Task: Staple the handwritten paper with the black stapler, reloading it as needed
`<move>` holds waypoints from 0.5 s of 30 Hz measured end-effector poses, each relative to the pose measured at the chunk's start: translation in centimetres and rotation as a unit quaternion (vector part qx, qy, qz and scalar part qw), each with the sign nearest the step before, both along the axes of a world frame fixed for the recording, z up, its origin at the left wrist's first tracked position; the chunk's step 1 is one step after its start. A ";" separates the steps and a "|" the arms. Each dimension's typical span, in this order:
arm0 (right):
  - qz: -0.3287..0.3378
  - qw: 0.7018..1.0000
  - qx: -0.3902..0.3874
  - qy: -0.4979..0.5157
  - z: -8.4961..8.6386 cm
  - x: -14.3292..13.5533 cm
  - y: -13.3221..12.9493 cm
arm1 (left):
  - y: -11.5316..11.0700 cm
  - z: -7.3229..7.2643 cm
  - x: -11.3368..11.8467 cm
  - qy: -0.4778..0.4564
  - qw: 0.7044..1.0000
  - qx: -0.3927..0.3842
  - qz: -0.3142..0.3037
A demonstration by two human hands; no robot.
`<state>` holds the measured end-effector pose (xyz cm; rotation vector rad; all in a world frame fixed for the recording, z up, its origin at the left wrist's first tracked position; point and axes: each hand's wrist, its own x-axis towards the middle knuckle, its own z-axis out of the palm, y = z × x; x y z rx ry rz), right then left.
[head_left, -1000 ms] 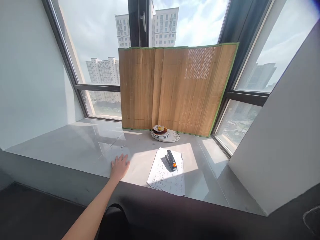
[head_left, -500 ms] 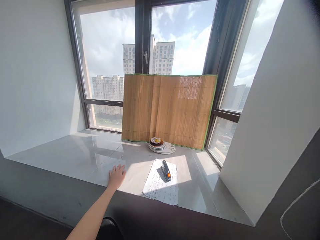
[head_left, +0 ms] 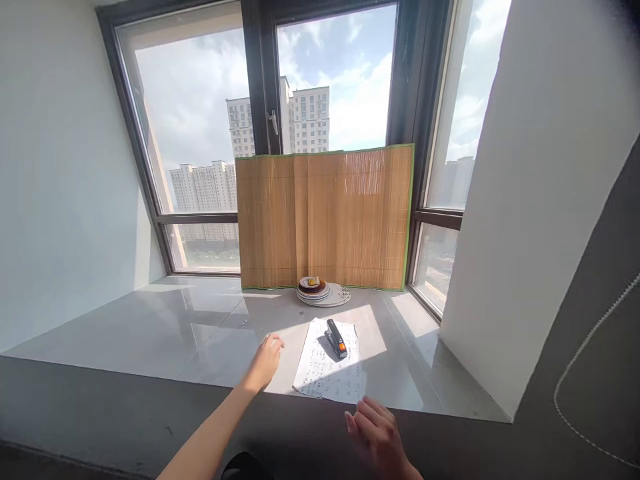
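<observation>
On the sill, a black stapler (head_left: 337,339) with an orange patch lies on top of a sheet of handwritten paper (head_left: 325,377). My left hand (head_left: 266,363) is over the sill just left of the paper, fingers loosely bent and apart, with nothing visible in it. Below the paper's front edge is my right hand (head_left: 379,432), its fingers half curled and its thumb held apart. It appears to hold nothing and is slightly blurred. Neither hand is on the stapler.
Behind the paper stands a stack of plates (head_left: 313,291) with a small yellow item on top, beside a flat round board (head_left: 340,295). A bamboo mat (head_left: 325,223) leans against the window. The sill's front edge (head_left: 130,373) runs before me; a cord (head_left: 563,407) hangs at right.
My left hand has moved right, from flat on the sill to beside the paper. My right hand has come into view from below. The view has shifted slightly; the stapler stays on the paper.
</observation>
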<state>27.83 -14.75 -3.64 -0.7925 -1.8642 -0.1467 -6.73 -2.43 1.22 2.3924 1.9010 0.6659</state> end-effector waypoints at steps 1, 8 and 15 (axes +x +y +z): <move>-0.037 0.999 -0.006 0.008 1.4 -0.3 2.5 | 0.2 0.0 1.8 -0.023 0.999 -0.006 -0.042; -0.217 0.927 -0.305 -0.011 5.5 -3.7 13.9 | 0.1 -1.3 9.1 -0.009 0.983 -0.139 -0.115; -0.069 0.930 -0.349 0.093 2.4 -2.5 15.7 | 0.0 -0.9 7.9 -0.084 0.988 -0.084 -0.098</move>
